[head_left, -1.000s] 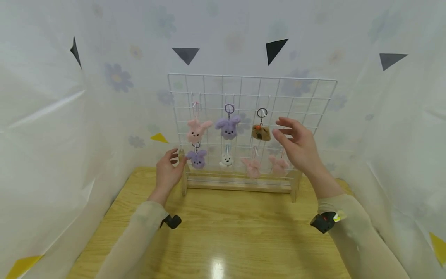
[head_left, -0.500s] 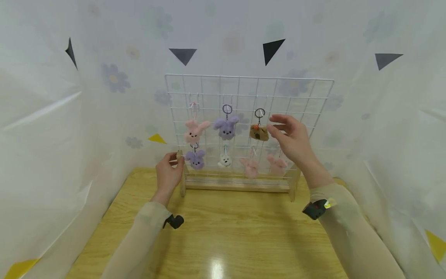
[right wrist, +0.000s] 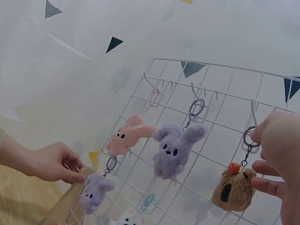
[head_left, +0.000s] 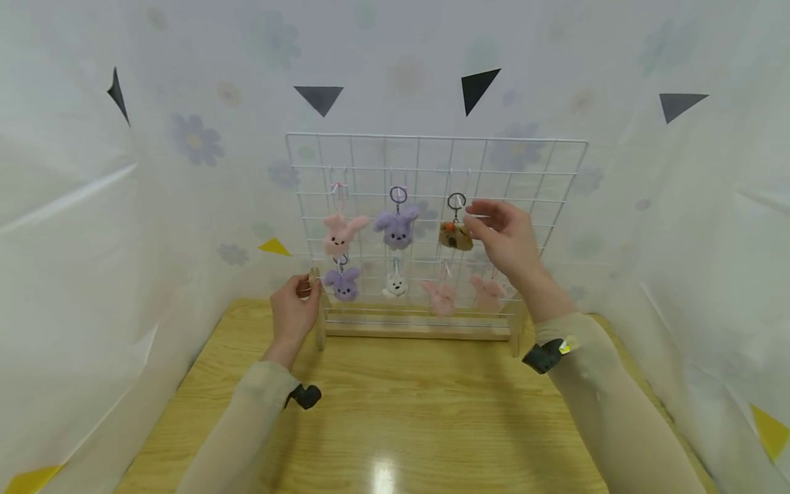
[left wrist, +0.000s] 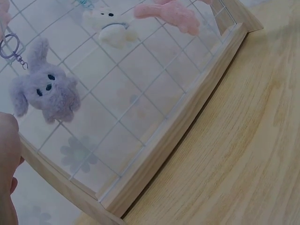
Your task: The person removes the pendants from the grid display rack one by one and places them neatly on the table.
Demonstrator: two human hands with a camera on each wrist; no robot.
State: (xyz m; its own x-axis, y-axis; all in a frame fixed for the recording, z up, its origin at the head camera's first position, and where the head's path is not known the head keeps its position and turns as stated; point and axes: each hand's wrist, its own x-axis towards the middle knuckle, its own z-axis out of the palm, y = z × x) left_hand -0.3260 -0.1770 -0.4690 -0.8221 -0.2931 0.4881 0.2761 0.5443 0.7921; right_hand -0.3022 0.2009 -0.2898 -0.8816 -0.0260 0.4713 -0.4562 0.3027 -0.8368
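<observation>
The brown plush keychain (head_left: 455,238) hangs in the upper row of the white wire grid (head_left: 432,138), a little right of midway between its side edges and below its top edge, with its metal ring (right wrist: 244,136) uppermost and the small orange ball (right wrist: 234,168) and body beneath, so the whole piece runs upright. The right hand (head_left: 509,237) is by far the nearer, on the side toward the grid's right edge: the ring lies up and left of the thumb, the body left and slightly down. In the right wrist view the thumb overlaps the ring's right side and two fingertips are at the plush's flank; I cannot tell which of them truly touch. The fingers are loosely bent, and the head view shows a gap between thumb and forefinger, so this hand seems to grip nothing. The left hand (head_left: 295,305), well apart beyond the grid's lower left, grips the wooden side post (head_left: 320,333), just beside the lower lilac bunny (head_left: 343,287). Left of the brown one hang the upper lilac bunny (head_left: 397,232) and, near the grid's left edge, a pale pink bunny (head_left: 338,237). The lower row also holds a white plush (head_left: 396,285) and two pink plushes (head_left: 440,299). The rack stands toward the far edge of the desk (head_left: 395,405).
</observation>
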